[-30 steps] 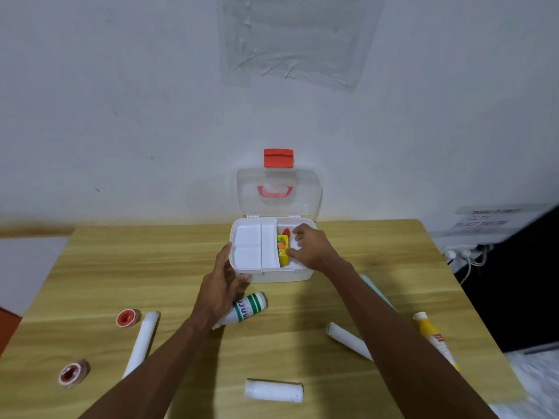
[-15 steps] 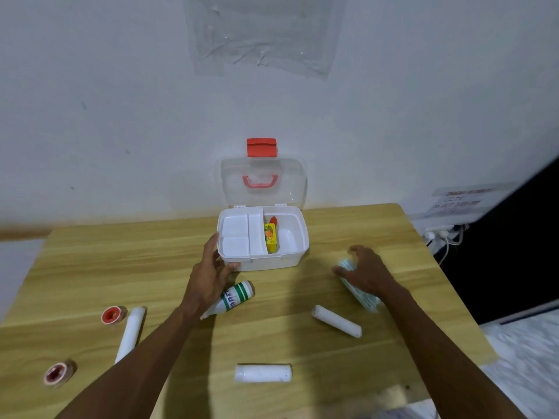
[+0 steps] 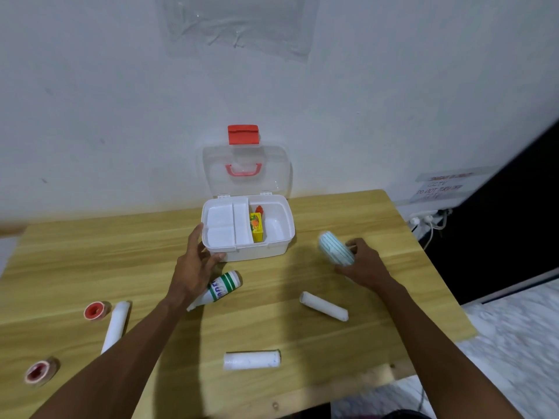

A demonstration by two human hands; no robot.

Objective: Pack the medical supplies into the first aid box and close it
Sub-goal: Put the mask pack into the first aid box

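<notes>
Box (image 3: 273, 249) open at bench (image 3: 348, 213) back edge, yellow carton (image 3: 256, 227) inside, lengthwise front-to-back. Left hand (image 3: 195, 267) spread, bracing box corner. Right hand (image 3: 364, 266) grips striped pack (image 3: 335, 247), tilted back-left.

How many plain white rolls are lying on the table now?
3. One roll lies at the left beside a red tape ring, one right of centre, one near the front edge. None appears hidden.

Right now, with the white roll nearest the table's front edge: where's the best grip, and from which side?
Take the white roll around its middle, coming straight down from above. It lies flat on the table with its long axis left to right and bare wood all round, so thumb and fingers can close across its width from front and back. Its ends look open, probably a poorer hold.
</notes>
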